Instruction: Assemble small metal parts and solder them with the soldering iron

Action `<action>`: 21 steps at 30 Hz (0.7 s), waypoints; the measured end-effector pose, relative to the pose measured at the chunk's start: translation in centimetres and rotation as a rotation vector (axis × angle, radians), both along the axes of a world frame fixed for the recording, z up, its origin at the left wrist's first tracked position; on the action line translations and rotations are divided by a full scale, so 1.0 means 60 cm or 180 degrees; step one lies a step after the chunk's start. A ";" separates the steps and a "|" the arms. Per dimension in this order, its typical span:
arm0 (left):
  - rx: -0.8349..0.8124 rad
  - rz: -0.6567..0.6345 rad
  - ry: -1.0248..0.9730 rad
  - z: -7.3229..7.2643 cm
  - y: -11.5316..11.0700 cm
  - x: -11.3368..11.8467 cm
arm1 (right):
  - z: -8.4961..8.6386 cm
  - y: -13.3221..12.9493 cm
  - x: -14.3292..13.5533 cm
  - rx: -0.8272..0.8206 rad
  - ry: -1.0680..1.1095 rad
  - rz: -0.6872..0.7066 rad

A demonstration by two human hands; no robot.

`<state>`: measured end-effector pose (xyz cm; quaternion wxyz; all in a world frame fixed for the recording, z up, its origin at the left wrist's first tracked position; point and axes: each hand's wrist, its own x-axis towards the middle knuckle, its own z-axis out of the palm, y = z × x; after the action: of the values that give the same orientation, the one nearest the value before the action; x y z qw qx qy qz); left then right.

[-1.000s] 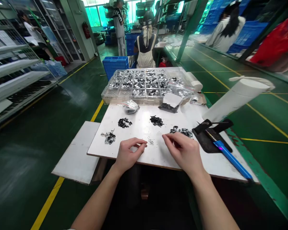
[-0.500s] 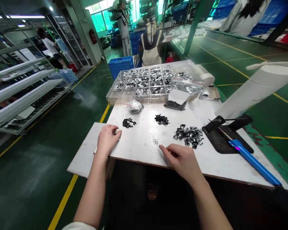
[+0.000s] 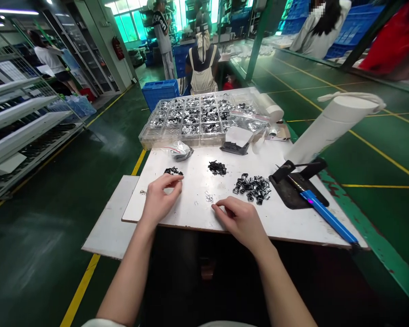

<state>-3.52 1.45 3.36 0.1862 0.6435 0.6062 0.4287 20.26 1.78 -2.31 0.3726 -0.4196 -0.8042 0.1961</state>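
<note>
My left hand (image 3: 162,196) hovers at the near side of a pile of small black parts (image 3: 173,171). Its thumb and forefinger are slightly apart, with nothing visible between them. My right hand (image 3: 240,217) has thumb and forefinger pinched together beside a few thin, shiny wire pieces (image 3: 209,197); whatever the pinch holds is too small to make out. Beyond it lies a heap of black, shiny-faced square parts (image 3: 254,187). A second pile of black parts (image 3: 217,168) sits farther back in the middle. A few tiny metal bits (image 3: 143,192) lie left of my left hand.
A clear compartment box (image 3: 182,141) full of metallic parts spans the back. Plastic bags (image 3: 180,151) lie before it. On the right are a blue soldering iron (image 3: 327,217) on a black stand (image 3: 293,200) and a white cylinder (image 3: 330,127). People are beyond.
My left hand has moved right from the small metal bits at the left edge to the black pile. My right hand stays by the wire pieces, still pinched. The whole view has shifted.
</note>
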 end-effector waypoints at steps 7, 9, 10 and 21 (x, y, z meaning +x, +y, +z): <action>-0.0241 -0.0136 -0.1094 -0.025 0.002 0.031 | 0.022 0.005 -0.060 0.0038 -0.1075 0.0307; -0.0311 -0.0101 -0.1257 -0.021 0.000 0.027 | 0.034 0.014 -0.077 -0.0058 -0.1473 0.0398; -0.0349 -0.0090 -0.1308 -0.019 -0.002 0.024 | 0.040 0.018 -0.082 -0.0109 -0.1627 0.0434; -0.0387 -0.0224 -0.2556 -0.050 -0.001 0.038 | 0.041 0.003 -0.075 -0.0244 -0.2236 0.0214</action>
<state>-1.24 1.36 0.35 0.4604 0.4331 0.4871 0.6027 15.74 1.98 0.13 0.0507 -0.4484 -0.8886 0.0820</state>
